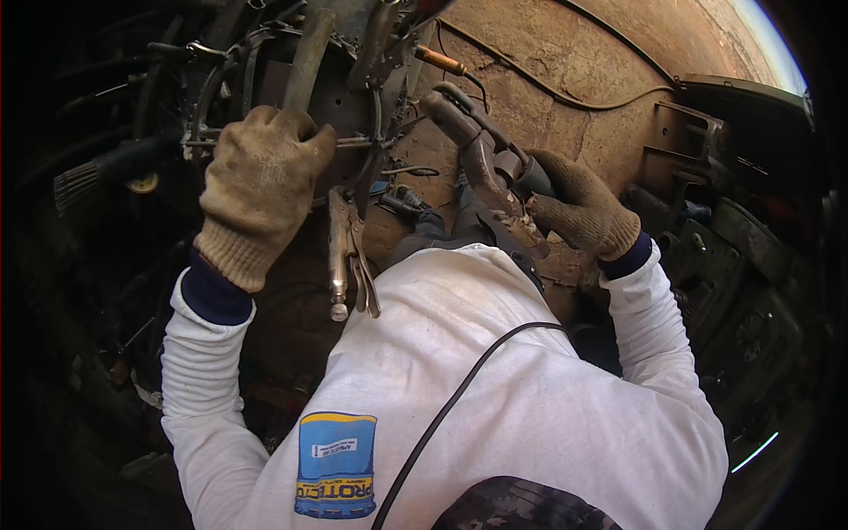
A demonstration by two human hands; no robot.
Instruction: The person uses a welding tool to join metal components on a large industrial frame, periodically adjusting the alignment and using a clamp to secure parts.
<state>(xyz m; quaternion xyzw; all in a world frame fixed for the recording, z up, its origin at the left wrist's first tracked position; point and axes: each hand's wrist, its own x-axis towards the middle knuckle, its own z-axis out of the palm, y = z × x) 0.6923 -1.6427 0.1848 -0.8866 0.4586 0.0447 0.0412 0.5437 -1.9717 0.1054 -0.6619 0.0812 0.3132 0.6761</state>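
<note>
Two gloved hands are recorded in the head view. A metal bar (307, 66) appears gripped by the left hand (265, 181), fingers curled, tips hidden, at the metal frame (343, 99). A lever-armed tool (459, 126) is held by the right hand (579, 205), thumb and fingers wrapped round its grey handle. Locking pliers (338, 252) are judged already set on the frame; work remaining cannot be determined.

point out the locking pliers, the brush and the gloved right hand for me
Locking pliers (337, 252): head view, on the straight handle.
Brush (76, 185): head view, on the bristles.
Gloved right hand (580, 205): head view, on the knitted glove.
</note>
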